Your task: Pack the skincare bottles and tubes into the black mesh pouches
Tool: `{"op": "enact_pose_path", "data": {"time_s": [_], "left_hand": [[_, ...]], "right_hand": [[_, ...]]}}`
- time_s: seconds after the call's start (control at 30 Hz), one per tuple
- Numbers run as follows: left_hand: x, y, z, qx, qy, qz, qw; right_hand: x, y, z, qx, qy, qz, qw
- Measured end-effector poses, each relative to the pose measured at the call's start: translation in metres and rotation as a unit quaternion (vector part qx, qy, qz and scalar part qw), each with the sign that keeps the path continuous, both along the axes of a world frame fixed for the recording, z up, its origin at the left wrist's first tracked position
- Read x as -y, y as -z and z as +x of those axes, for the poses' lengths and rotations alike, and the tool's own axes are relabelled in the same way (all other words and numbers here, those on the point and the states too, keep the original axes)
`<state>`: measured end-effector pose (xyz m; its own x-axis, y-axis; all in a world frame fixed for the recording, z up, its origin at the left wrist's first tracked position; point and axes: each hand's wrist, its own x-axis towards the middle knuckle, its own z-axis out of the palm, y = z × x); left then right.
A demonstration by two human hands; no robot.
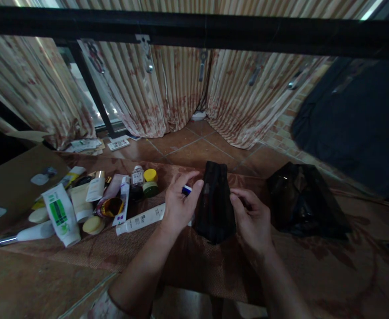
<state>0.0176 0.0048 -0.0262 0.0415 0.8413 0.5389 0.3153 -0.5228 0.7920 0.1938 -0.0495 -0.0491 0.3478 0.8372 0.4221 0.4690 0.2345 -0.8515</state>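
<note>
A small black mesh-like pouch (215,201) stands in front of me between my two hands. My right hand (252,217) pinches its right edge between thumb and fingers. On the other side, my left hand (181,204) has its thumb and fingers apart, the thumb tip close to the pouch's left edge; I cannot tell if it touches. Behind that hand, a blue cap (187,190) shows, its body mostly hidden. A white tube (141,220) lies just left of my left hand, one end covered by it. What the pouch holds is too dark to make out.
Left on the patterned cloth (98,252) lie several cosmetics, including a green-labelled white tube (61,215), a yellow-lidded jar (150,175) and a bottle (137,179). A cardboard box (28,170) stands far left, a black plastic bag (309,199) right. A dark bar (194,33) crosses above.
</note>
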Motion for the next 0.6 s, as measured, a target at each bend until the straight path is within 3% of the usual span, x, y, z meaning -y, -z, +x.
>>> {"op": "enact_pose_path", "data": {"time_s": [0.6], "left_hand": [[-0.0018, -0.0005, 0.0, 0.001, 0.014, -0.004, 1.0]], "right_hand": [[0.0003, 0.0032, 0.0014, -0.009, 0.003, -0.027, 1.0]]}}
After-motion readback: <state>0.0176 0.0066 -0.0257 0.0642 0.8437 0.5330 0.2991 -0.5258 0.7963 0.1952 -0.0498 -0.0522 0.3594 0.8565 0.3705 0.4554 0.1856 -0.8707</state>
